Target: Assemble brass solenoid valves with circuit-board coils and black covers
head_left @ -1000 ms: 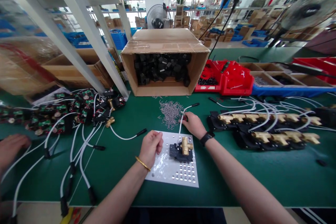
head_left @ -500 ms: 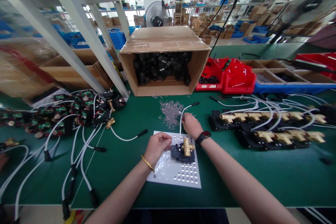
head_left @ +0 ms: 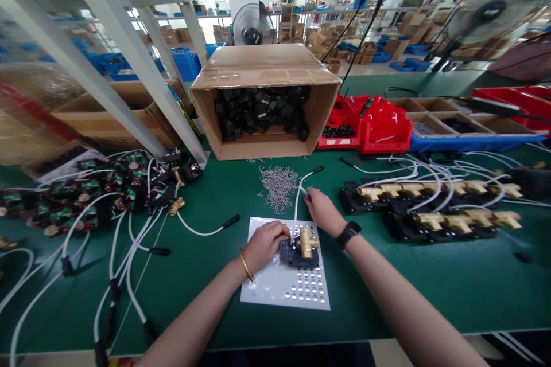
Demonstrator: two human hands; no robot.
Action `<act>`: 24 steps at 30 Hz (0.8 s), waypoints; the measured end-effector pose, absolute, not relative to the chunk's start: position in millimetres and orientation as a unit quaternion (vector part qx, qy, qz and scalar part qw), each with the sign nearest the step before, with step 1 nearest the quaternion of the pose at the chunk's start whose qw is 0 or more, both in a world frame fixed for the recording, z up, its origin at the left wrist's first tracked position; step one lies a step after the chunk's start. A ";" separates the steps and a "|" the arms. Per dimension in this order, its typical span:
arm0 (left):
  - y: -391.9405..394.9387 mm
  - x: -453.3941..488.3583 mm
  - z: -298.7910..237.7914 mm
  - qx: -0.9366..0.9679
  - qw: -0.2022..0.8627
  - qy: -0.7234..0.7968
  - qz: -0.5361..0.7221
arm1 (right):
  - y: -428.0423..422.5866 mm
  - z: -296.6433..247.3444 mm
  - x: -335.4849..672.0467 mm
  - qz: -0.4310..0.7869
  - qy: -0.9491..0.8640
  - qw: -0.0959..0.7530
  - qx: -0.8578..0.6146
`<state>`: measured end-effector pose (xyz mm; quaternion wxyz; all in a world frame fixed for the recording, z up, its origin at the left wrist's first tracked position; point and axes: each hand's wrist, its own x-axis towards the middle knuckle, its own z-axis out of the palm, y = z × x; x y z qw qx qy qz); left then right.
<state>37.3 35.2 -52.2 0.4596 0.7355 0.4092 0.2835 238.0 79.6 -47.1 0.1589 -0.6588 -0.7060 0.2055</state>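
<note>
A brass tee fitting [head_left: 306, 242] sits on a black plastic housing [head_left: 286, 253], which lies on a white sheet [head_left: 269, 284] with rows of shiny round discs. From the housing a white cable [head_left: 297, 206] runs up to a black plug. My left hand [head_left: 264, 245] has its fingers bunched at the housing's upper left edge; whatever they pinch is hidden. Right of the cable, my right hand [head_left: 325, 212] is closed, fingertips together on something small that I cannot make out. A pile of small screws [head_left: 279, 186] lies just beyond the sheet.
A cardboard box [head_left: 264, 150] of black parts stands behind the screws. Red bins [head_left: 383, 140] and a blue divided tray [head_left: 465, 142] are at back right. Brass-fitted housings [head_left: 433, 221] line the right; circuit-board assemblies [head_left: 86, 198] with white cables crowd the left, beside a metal post [head_left: 142, 69].
My left hand has come down onto the housing's upper left edge. My right hand has shifted slightly right, away from the cable. The whole view has also shifted a little.
</note>
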 end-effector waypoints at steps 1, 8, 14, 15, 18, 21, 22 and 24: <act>35.1 36.5 -52.3 0.750 0.447 0.398 0.280 | 68.9 -45.7 243.9 0.213 -0.707 0.173 -0.652; 32.0 31.5 -53.3 0.796 0.393 0.375 0.267 | -2.3 -53.9 259.1 0.373 -0.601 0.335 -0.623; 59.2 7.3 -41.7 0.711 0.236 0.598 0.285 | -7.1 -46.2 253.9 0.347 -0.648 0.299 -0.609; 68.5 3.0 -40.8 0.704 0.222 0.612 0.284 | -7.1 -44.2 254.2 0.332 -0.670 0.289 -0.598; 95.9 -3.4 -41.5 0.706 0.198 0.625 0.270 | -8.4 -42.0 256.7 0.306 -0.721 0.286 -0.552; 114.9 0.2 -45.7 0.725 0.184 0.615 0.249 | -8.7 -42.8 259.3 0.314 -0.723 0.288 -0.544; 118.9 2.4 -47.1 0.732 0.182 0.609 0.243 | -8.4 -43.0 259.7 0.324 -0.713 0.283 -0.554; 124.4 6.1 -49.2 0.745 0.184 0.596 0.235 | -8.0 -43.4 259.3 0.340 -0.697 0.270 -0.571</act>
